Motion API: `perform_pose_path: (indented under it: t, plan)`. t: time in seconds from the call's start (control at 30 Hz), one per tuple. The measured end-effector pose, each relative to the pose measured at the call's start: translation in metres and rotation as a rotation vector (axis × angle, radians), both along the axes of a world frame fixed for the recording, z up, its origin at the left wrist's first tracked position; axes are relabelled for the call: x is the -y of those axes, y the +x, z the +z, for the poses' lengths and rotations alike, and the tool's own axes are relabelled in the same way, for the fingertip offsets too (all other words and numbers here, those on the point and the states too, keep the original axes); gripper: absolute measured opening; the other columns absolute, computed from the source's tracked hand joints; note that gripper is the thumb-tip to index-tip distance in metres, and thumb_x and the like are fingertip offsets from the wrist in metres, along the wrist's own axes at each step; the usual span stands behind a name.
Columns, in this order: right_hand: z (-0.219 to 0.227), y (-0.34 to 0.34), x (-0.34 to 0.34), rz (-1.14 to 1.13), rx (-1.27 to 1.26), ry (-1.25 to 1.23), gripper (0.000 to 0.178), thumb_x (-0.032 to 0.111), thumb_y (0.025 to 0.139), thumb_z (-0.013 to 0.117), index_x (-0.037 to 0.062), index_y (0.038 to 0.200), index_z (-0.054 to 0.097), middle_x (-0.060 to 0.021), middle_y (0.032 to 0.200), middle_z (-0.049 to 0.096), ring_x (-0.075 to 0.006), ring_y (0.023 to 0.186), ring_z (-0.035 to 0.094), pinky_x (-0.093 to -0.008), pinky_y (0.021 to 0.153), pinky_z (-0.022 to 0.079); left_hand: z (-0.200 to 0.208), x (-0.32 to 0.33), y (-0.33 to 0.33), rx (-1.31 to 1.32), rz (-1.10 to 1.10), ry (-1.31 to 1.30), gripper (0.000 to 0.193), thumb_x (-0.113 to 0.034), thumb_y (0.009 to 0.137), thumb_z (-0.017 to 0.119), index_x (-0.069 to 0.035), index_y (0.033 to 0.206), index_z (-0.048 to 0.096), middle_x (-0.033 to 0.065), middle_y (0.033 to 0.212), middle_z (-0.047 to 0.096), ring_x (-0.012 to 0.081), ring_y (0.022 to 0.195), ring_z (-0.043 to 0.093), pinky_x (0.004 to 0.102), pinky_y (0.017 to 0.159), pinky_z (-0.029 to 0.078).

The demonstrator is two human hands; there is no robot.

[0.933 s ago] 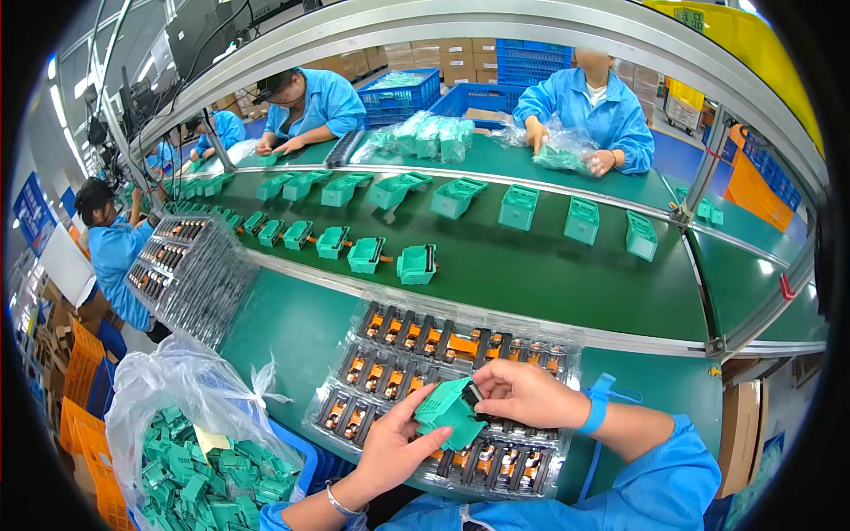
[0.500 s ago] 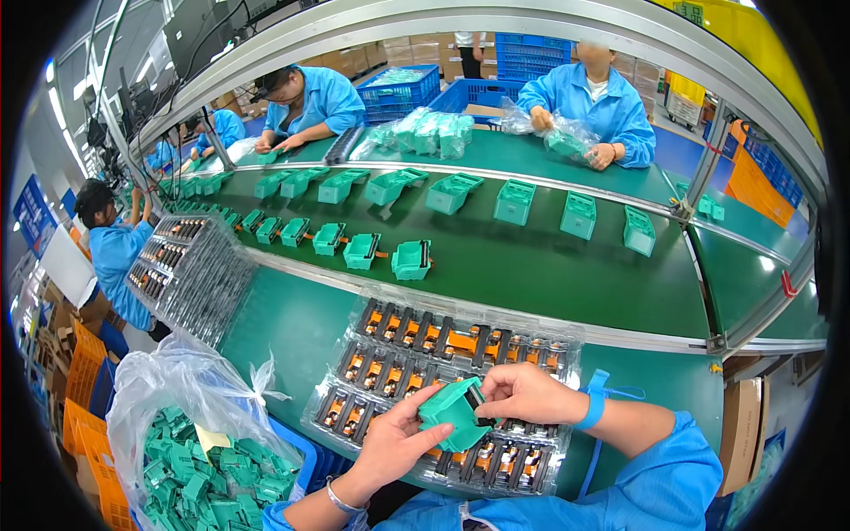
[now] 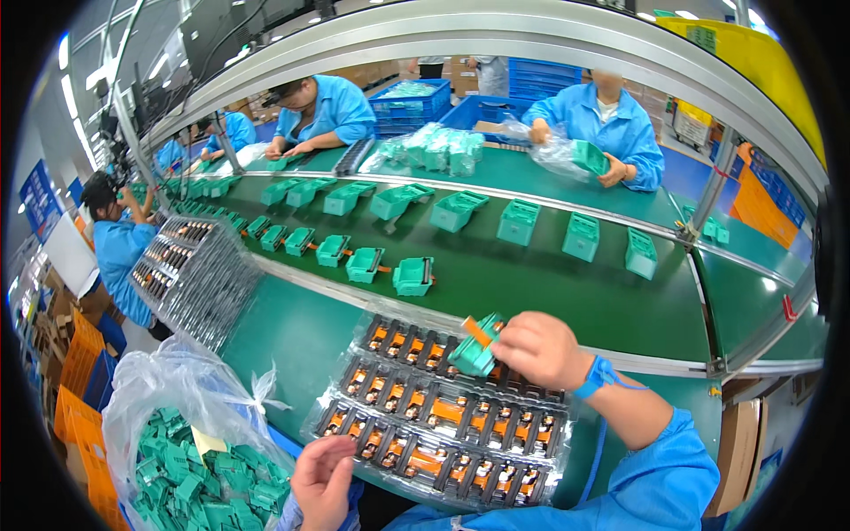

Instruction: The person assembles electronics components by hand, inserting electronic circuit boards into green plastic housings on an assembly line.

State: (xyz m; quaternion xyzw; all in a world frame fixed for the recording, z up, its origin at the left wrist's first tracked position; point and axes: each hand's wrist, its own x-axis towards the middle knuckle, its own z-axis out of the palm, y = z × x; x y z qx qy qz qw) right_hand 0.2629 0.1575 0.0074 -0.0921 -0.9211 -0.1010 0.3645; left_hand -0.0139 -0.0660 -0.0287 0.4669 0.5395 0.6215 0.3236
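My right hand (image 3: 542, 350) grips a green plastic housing (image 3: 472, 357) with an orange strip sticking up from it. It is raised over the far part of a clear plastic tray (image 3: 312, 427). Rows of small black and orange parts (image 3: 448, 409) fill that tray. My left hand (image 3: 323, 482) holds nothing; its fingers are half curled and apart, close to the tray's near left corner. Left of it, a clear plastic bag (image 3: 146, 380) stands open, full of loose green housings (image 3: 212, 487).
Past the tray runs a green conveyor belt (image 3: 549, 305) behind a metal rail, carrying two rows of green housings (image 3: 413, 276). A tall stack of clear trays (image 3: 199, 274) stands at left. Across the belt, a co-worker (image 3: 611, 133) handles a bagged green housing.
My right hand has carried the green housing away from my left hand, up toward the belt, and the housing has turned. My left hand has let go and drawn back to the lower left.
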Motion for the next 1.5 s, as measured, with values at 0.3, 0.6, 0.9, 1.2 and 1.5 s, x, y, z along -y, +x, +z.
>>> perform_pose_path:
  t: [0.3,0.6,0.9,1.2,1.5]
  plan:
    - [-0.078,-0.018,-0.112,-0.521,-0.551,-1.444,0.014,0.004,0.074,0.067,0.0022,0.077,0.053,-0.0049,0.069,0.053,-0.0166,0.06,0.056,-0.0334,0.051,0.054,0.001,0.079,-0.074,-0.445,0.578,-0.053,0.014,0.004,0.084,0.058,0.002,0.098,0.059,0.0109,0.095,0.062,0.0162,0.085,0.062,0.0267,0.074,0.051]
    - [-0.107,-0.043,-0.146,-0.477,-0.554,-1.834,0.017,0.011,0.084,0.06,-0.0015,0.096,0.056,-0.0069,0.085,0.054,-0.0188,0.072,0.056,-0.0368,0.065,0.056,0.02,0.127,-0.131,-0.821,0.56,-0.561,0.03,-0.014,0.078,0.067,-0.002,0.106,0.061,0.0138,0.097,0.063,0.027,0.085,0.063,0.0336,0.072,0.051]
    - [-0.048,-0.014,-0.065,-0.373,-0.54,-1.438,0.022,0.012,0.087,0.057,0.0023,0.107,0.056,-0.0034,0.094,0.056,-0.0123,0.08,0.056,-0.0278,0.063,0.051,-0.043,0.061,-0.164,-1.035,0.123,-0.541,0.046,-0.025,0.076,0.071,0.002,0.11,0.056,0.0199,0.108,0.056,0.0322,0.1,0.056,0.041,0.082,0.048]
    - [-0.031,0.057,0.009,-0.415,-0.636,-1.325,0.011,0.007,0.086,0.055,0.001,0.095,0.059,-0.0036,0.089,0.057,-0.0101,0.073,0.056,-0.0234,0.06,0.049,-0.06,0.057,-0.147,-1.252,0.053,-0.621,0.052,-0.027,0.066,0.078,0.001,0.104,0.055,0.0264,0.122,0.042,0.0425,0.109,0.045,0.0452,0.09,0.043]
    - [-0.041,0.06,0.035,-0.355,-0.66,-1.262,0.008,0.006,0.087,0.054,0.0001,0.091,0.058,-0.0038,0.086,0.057,-0.0103,0.072,0.056,-0.0241,0.061,0.049,-0.034,0.068,-0.165,-0.88,0.168,-0.56,0.052,-0.024,0.064,0.08,-0.005,0.107,0.058,0.0221,0.118,0.046,0.0372,0.104,0.05,0.0386,0.089,0.044]
